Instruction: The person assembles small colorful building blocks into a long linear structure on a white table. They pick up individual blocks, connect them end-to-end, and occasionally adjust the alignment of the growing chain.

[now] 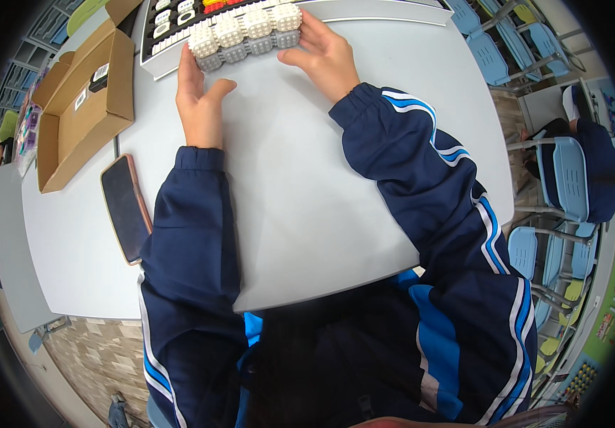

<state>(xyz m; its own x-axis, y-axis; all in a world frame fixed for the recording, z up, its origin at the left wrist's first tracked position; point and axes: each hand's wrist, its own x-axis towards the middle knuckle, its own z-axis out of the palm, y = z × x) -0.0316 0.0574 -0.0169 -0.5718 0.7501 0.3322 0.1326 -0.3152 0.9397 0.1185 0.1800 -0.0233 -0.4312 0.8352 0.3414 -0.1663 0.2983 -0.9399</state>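
Block row [247,36]: studded cubes, white above and grey below, positioned across the near edge of the parts tray [378,12] at the far side of the worktop [300,178]. Right hand [325,60]: grip partly closed on the right end of the row, thumb to the front. Left hand [200,103]: fingers extended along the left end, thumb spread clear; how firmly this grip bears on the row cannot be told.

Tray: white wall, dark compartments, white, red and yellow parts.

Labels: one white label [80,99] is on the inside of the open cardboard box [118,78], left of the tray; its print is too small to read. A phone [123,207] with a dark screen lies beside the left sleeve.

Surface: pale grey, smooth, rounded right corner. Room: wood-patterned floor [93,349]; light-blue chairs [567,178] to the right, one occupied by a person in dark clothing.
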